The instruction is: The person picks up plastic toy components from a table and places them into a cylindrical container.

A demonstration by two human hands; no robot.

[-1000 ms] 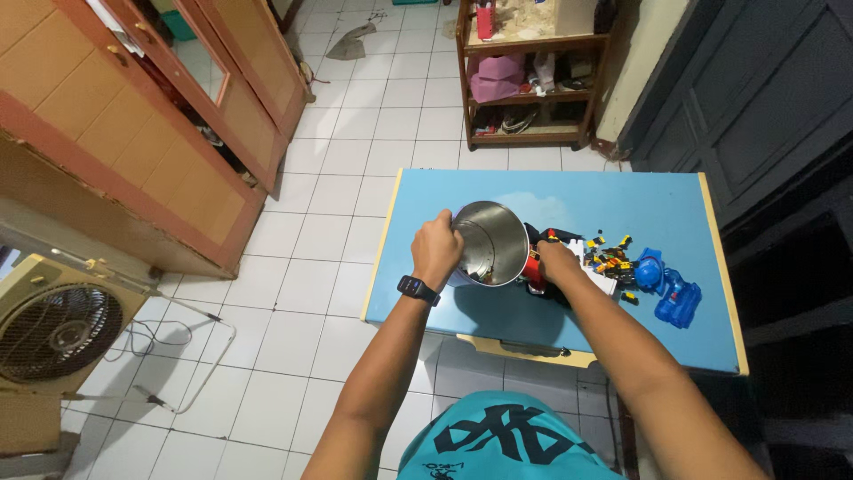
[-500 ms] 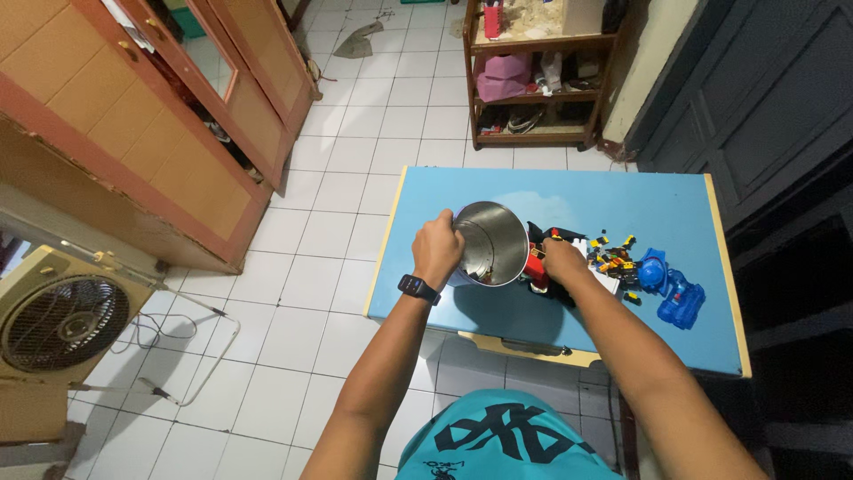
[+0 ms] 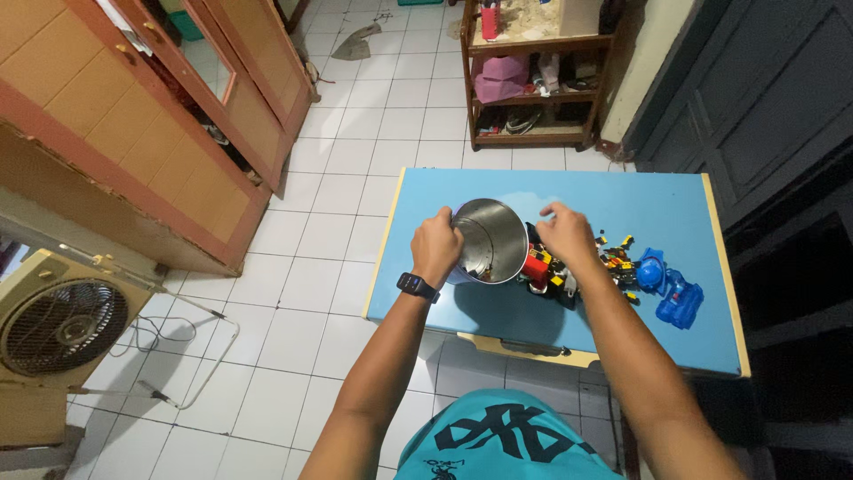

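Gripping shiny steel cup point(image 3: 489, 242) rim: left hand point(image 3: 435, 246) | right hand point(image 3: 564, 236) grip open over blocky plastic toys point(image 3: 582, 265)

Silver tin point(image 3: 488, 242), blue table point(image 3: 622, 200), blue toy point(image 3: 673, 292), red-black-yellow bricks point(image 3: 544, 267)

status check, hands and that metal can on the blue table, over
Left hand grips tilted metal can by its rim. Right hand open over pile of small toy bricks. Blue toy beside pile, nothing blocking.
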